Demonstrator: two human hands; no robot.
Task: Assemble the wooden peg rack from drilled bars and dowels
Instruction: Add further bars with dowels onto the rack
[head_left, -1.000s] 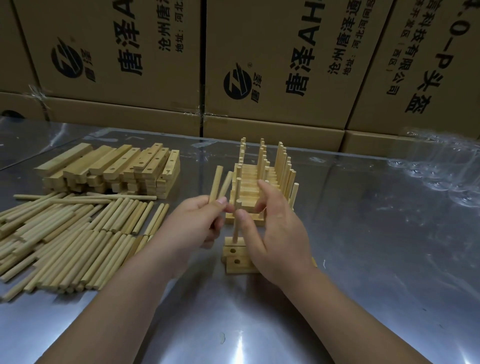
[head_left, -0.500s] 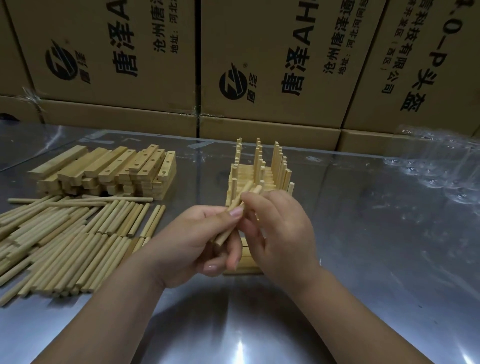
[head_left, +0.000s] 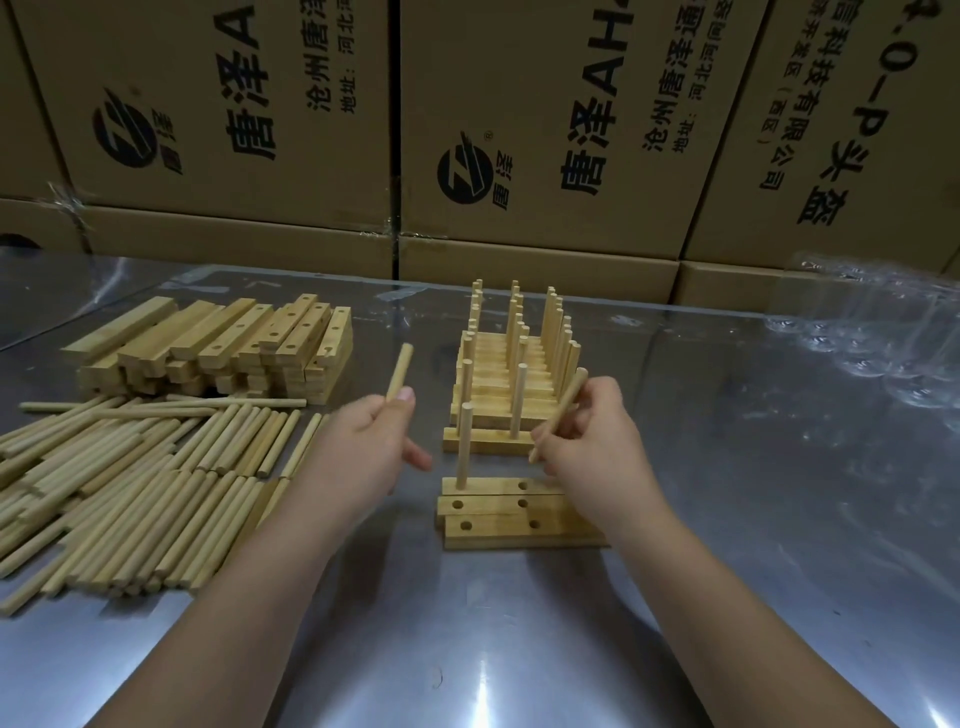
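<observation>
gripping one dowel apiece, both hands hung above a shiny metal table (head_left: 519, 649) in the head view. the left hand (head_left: 358, 441) pinched a short dowel (head_left: 400, 371) between thumb and fingers, its free end tilted up and away from the palm. the right hand (head_left: 592, 441) was closed on a second dowel (head_left: 558, 415), slanted, with its upper end above the knuckles and its lower end poking out below the fingers. just below and between the two hands lay three drilled bars (head_left: 498, 512) side by side, holes facing up; a single upright peg (head_left: 464, 447) stood in the left hole of the farthest bar, to the left of the right hand's dowel tip, while the other visible holes were open. the right wrist covered the bars' right ends. beyond the hands stood a row of finished racks (head_left: 514, 364), each with upright pegs, the nearest one just behind the right fingers. to the outside of the left hand lay a wide spread of loose dowels (head_left: 130, 483), and beyond that a stack of unused bars (head_left: 218, 348). cardboard boxes (head_left: 519, 130) with printed lettering lined the far edge of the table.
</observation>
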